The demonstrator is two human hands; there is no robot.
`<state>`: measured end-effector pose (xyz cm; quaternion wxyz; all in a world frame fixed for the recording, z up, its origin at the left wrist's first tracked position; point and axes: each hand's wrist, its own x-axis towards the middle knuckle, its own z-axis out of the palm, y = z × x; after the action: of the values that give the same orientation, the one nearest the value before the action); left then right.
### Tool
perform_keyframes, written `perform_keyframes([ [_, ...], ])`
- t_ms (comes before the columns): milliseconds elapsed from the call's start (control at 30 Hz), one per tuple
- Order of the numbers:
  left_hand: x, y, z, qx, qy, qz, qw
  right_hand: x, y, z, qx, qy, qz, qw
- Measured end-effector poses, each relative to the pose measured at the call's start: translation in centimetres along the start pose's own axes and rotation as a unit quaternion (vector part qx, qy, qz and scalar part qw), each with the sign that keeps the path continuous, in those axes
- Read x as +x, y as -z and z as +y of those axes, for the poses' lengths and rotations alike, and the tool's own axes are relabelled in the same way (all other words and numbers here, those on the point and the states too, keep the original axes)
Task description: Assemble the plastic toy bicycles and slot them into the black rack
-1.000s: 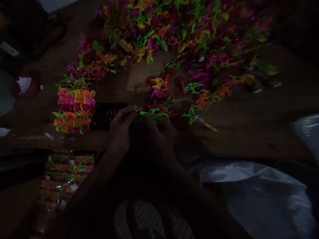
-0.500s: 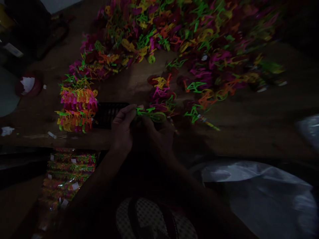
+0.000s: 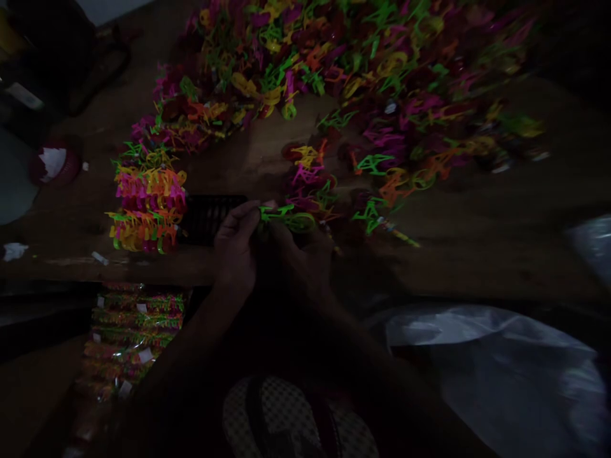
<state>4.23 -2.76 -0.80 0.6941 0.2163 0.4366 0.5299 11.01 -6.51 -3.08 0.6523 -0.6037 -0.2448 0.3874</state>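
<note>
Between my two hands is a bright green plastic toy bicycle [image 3: 289,217], held just above the front of the table. My left hand [image 3: 237,238] pinches its left end between thumb and fingers. My right hand [image 3: 308,257] is closed around its lower right side; shadow hides most of those fingers. Left of my left hand lies a black slotted tray [image 3: 205,219], partly covered by that hand. Toy pieces in orange, pink and yellow stand in tight rows [image 3: 147,210] at the tray's left end. A few loose pieces [image 3: 310,175] lie just beyond my right hand.
A large heap of colourful plastic pieces [image 3: 305,57] spreads across the back of the wooden table [image 3: 477,254]. Packed bundles [image 3: 138,327] sit below the table edge at left. A clear plastic bag [image 3: 501,369] is at lower right. A red ball-like object [image 3: 55,162] stands far left.
Almost nothing differs. Both hands keep hold of the green toy bicycle, which has shifted very slightly left; the view has moved a little.
</note>
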Motion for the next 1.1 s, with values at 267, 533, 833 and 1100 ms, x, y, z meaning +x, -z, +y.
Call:
perform_keyframes([
  [267,-0.4,0.5,-0.8,0.016,-0.046,-0.058,0.997,0.1,0.1,-0.1,0.006,-0.017,0.004,1.000],
  [533,0.0,0.8,-1.2,0.063,-0.072,-0.076,0.992,0.2,0.3,-0.7,0.035,-0.059,0.016,0.997],
  [833,0.4,0.9,-1.2,0.072,-0.083,-0.076,0.991,0.3,-0.1,-0.5,0.029,-0.059,0.026,0.997],
  [1100,0.5,1.2,-0.4,0.117,-0.037,-0.107,0.987,0.3,0.8,-0.6,0.046,-0.066,0.008,0.997],
])
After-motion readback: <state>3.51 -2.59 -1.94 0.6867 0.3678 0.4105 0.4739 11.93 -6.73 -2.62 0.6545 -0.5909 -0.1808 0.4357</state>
